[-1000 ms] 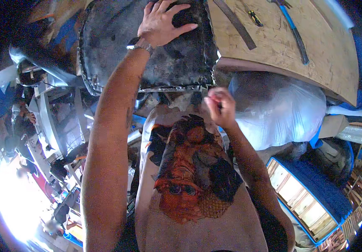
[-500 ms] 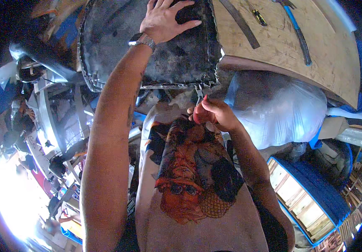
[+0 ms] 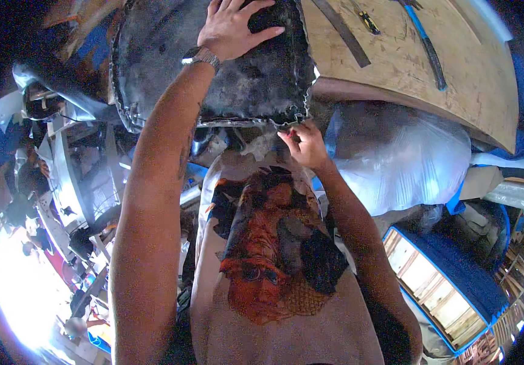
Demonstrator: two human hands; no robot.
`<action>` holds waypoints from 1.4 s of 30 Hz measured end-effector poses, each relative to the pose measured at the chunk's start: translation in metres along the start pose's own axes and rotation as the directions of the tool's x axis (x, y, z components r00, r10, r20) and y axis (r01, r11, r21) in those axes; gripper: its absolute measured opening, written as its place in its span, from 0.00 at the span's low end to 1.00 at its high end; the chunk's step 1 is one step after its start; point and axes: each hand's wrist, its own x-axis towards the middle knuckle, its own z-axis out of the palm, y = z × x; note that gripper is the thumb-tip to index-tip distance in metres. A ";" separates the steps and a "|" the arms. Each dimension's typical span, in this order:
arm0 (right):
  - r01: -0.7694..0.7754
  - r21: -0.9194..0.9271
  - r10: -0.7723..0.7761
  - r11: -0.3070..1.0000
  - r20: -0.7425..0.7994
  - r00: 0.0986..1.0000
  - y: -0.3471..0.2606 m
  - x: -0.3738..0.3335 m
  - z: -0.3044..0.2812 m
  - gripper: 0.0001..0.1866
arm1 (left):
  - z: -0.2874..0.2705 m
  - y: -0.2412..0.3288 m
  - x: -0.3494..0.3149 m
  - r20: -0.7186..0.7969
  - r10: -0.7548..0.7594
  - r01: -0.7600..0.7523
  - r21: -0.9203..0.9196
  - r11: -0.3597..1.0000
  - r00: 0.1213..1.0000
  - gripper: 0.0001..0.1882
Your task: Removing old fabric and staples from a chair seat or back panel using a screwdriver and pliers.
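My left hand [image 3: 232, 29] lies spread and open on a black leather-like cushion panel [image 3: 243, 79], pressing near its right side. The panel has rough, frayed edges and looks worn and scuffed. At its near right corner, my right hand [image 3: 305, 145] is closed around a pair of red-handled pliers [image 3: 290, 134]. Only a bit of red shows between the fingers; the jaws are mostly hidden against the panel's edge.
A wooden board [image 3: 408, 79] to the right carries a dark flat strip [image 3: 342, 33], a yellow-and-black screwdriver [image 3: 369, 22] and a blue-handled hammer [image 3: 423, 42]. Below it sits a plastic-wrapped bundle [image 3: 402, 158]. A blue-edged wooden frame [image 3: 438, 286] stands at lower right; clutter fills the left.
My right hand has moved up and forward with the pliers, from just below the panel to its near right corner. My left hand has stayed pressed on the panel.
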 end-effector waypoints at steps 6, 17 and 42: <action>-0.341 0.449 0.268 0.826 0.220 0.938 -0.025 -0.014 -0.006 0.13 | -0.001 0.001 0.004 0.026 -0.053 0.053 -0.004 0.999 0.998 0.34; -0.725 0.115 0.483 0.679 0.674 0.559 -0.053 -0.016 -0.037 0.16 | 0.003 -0.007 0.000 -0.034 0.018 -0.019 -0.033 0.999 0.999 0.33; -0.040 -0.052 0.033 0.998 -0.129 0.991 0.003 -0.008 0.058 0.10 | 0.001 -0.001 0.006 0.035 -0.018 0.018 -0.007 1.000 0.999 0.35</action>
